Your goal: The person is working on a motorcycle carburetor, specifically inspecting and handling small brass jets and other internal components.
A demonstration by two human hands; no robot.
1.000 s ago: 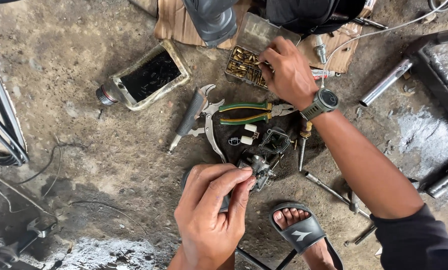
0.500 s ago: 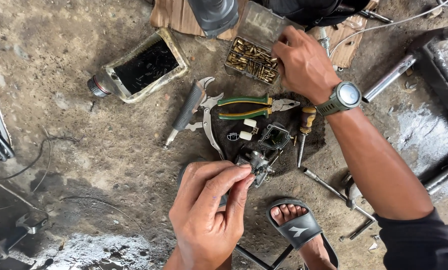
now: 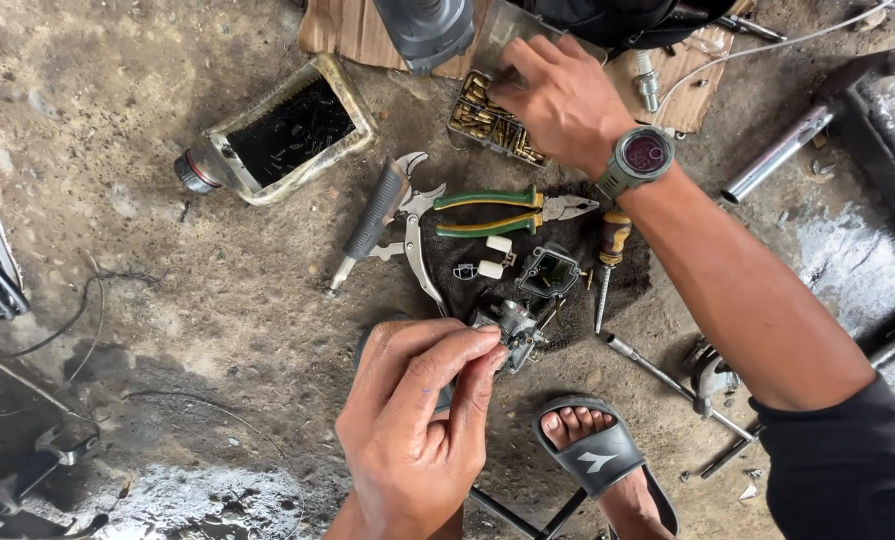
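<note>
Left hand [image 3: 417, 420] grip pinched shut on small grey metal carburettor body [image 3: 512, 328]. Right hand [image 3: 562, 100] fingers spread, apparently empty, touching clear tray of brass fittings [image 3: 482, 118].

The right hand [image 3: 567, 95] has moved further over the box of brass parts [image 3: 487, 120].

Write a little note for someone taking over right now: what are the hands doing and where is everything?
Left hand: pinching a small metal engine part low over the dirty ground.
Right hand: reaching into a clear box of brass pieces, fingers on them; whether it grips one cannot be told.
Between the hands: green-handled pliers, a screwdriver, a small black housing.
Done: the part lies in pieces, opened up.
Left: the loose pieces are not yet back on.
</note>
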